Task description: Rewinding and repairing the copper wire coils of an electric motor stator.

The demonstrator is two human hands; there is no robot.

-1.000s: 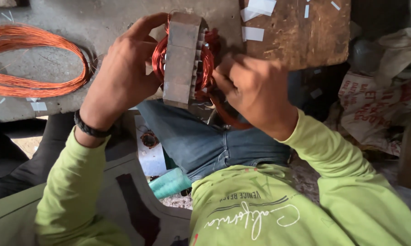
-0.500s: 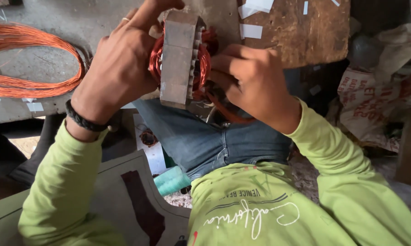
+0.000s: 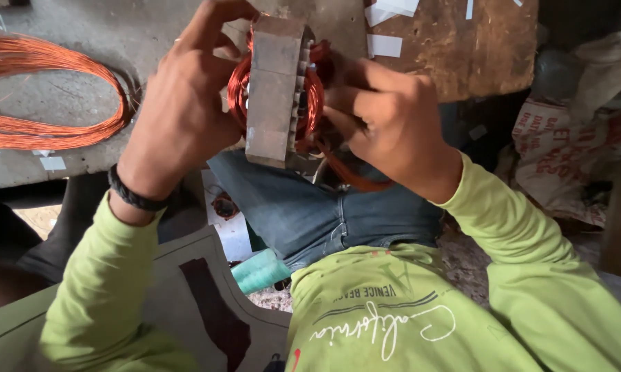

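Since the earlier frames the stator core (image 3: 277, 89) sits higher, top centre of frame. Left hand (image 3: 186, 117) grips its outer side, fingers curled over. Right hand (image 3: 386, 131) fingers pinch copper winding (image 3: 310, 89) at the slots. Coils partly seated; loose strands hang below, spare wire coil (image 3: 48, 93) upper left.

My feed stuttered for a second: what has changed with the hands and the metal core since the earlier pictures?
Little changed. The metal core has risen slightly toward the frame's top, with the left hand shifting up along it. The right hand still works the copper winding on its side. Nothing was let go. The loose wire coil lies as before.
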